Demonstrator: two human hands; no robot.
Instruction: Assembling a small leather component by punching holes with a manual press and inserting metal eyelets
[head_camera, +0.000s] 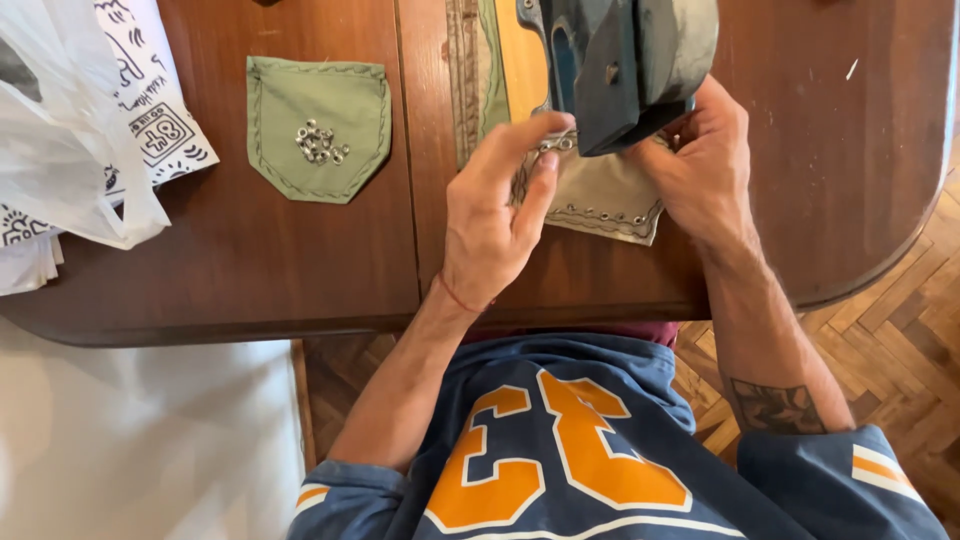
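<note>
A beige fabric pocket piece (600, 200) with a row of metal eyelets along its edge lies under a dark blue-grey press tool (625, 65). My left hand (495, 215) pinches the fabric's top edge with thumb and forefinger, right beside the tool's foot. Over on the other side, my right hand (700, 165) grips the fabric's right edge, its fingers partly hidden behind the tool. Both hands rest on the brown wooden table (300, 260).
A green fabric pocket (318, 128) with a small pile of loose metal eyelets (320, 142) on it lies at the left. A white plastic bag (60, 150) and printed white cloth (155, 110) sit at the far left. Parquet floor shows at the right.
</note>
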